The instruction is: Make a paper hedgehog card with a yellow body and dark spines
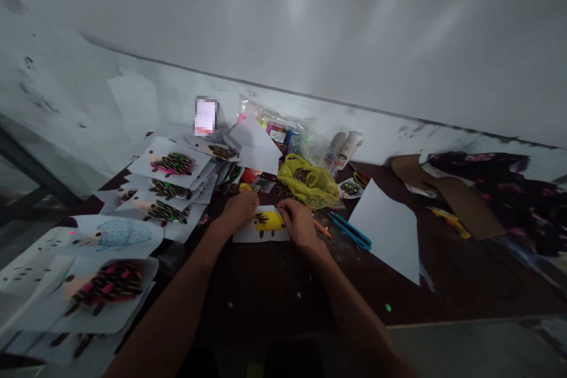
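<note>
A white card (243,234) lies in front of me, bearing a yellow body shape (271,221) with several dark, seed-like pieces at its left end. My left hand (237,211) is closed at the card's upper left corner; what its fingers hold is hidden. Beyond it is a small yellow object (245,188). My right hand (299,222) pinches at the card's upper right edge, with something small and dark at the fingertips that I cannot make out. Behind the card sits a yellow plastic bag (325,186) holding a heap of small dark pieces.
Finished-looking hedgehog cards (172,163) are stacked at the left, near a lit phone (206,116). Blue-handled scissors (352,231), an orange pencil-like stick (323,228) and a white sheet (387,227) lie right. Farther right are a yellow cutter (450,222), cardboard (472,212) and dark floral cloth (522,201).
</note>
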{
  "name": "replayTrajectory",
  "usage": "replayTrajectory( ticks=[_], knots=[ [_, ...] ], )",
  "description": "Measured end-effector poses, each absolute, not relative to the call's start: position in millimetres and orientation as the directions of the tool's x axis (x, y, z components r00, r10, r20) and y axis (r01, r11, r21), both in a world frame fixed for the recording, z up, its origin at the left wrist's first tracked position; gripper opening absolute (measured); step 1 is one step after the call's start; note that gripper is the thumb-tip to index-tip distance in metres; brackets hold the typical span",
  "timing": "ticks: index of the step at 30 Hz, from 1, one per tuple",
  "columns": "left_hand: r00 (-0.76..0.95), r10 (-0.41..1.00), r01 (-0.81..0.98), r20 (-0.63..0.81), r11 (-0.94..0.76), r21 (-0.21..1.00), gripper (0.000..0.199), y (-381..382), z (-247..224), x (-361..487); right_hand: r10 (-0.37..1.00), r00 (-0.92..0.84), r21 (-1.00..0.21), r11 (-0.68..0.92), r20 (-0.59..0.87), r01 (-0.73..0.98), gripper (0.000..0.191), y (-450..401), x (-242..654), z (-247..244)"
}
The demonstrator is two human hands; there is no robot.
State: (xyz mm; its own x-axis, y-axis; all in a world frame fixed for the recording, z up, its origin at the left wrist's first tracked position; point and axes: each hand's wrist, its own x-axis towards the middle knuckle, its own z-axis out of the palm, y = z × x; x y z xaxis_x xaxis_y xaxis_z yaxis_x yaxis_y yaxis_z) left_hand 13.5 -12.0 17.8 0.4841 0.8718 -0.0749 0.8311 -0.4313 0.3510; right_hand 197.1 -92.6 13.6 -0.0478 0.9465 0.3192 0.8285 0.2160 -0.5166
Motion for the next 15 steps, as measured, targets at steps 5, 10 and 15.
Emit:
replayTrajectory(
  ticks=[5,10,15],
  knots=[
    [0.481,0.873,0.820,-0.083,-0.414,0.395,0.025,-10,19,13,0.936,-0.091,-0.506,0.263,0.340,0.821,0.018,-102,192,18],
    [0.450,0.887,0.839,-0.101,-0.381,0.388,0.026,-10,22,13,0.943,-0.139,-0.521,0.286,0.304,0.804,0.018,-107,189,15],
    [0.452,0.887,0.829,-0.094,-0.379,0.412,0.026,-10,21,12,0.958,-0.147,-0.534,0.261,0.247,0.804,0.019,-112,186,12]
  ],
)
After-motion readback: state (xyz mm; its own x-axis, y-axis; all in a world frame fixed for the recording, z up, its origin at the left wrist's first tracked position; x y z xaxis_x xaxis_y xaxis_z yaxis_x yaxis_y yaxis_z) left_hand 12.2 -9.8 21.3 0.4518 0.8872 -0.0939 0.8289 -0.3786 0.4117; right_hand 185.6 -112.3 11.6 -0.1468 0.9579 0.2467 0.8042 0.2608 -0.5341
